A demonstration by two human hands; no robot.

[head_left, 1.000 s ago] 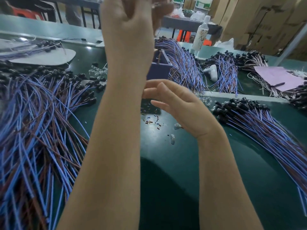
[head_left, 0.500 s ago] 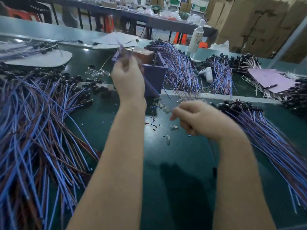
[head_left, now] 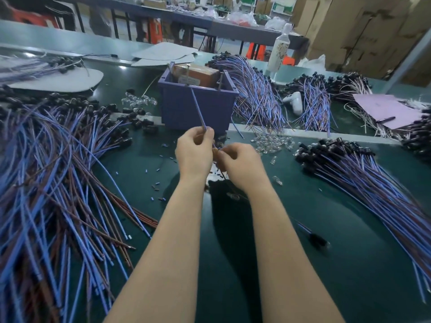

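While the table [head_left: 326, 229] carries a wire heap [head_left: 46, 183] along its left edge, a capped bundle [head_left: 373, 183] by the right edge and a bin [head_left: 179, 106] at mid-back, both hands meet at centre. Now the left hand [head_left: 194, 152] pinches a blue wire [head_left: 198, 108], raised and tilted toward the bin. The right hand [head_left: 240, 164] curls on its lower end, tip hidden. Looks like an end-fitting step. Next up: steady alignment, then a push home, with clear bulbs [head_left: 272, 143] lying just beyond.

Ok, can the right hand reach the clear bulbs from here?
Probably yes: the clear bulbs lie just beyond the right hand on bare mat, though it is busy pinching the blue wire.
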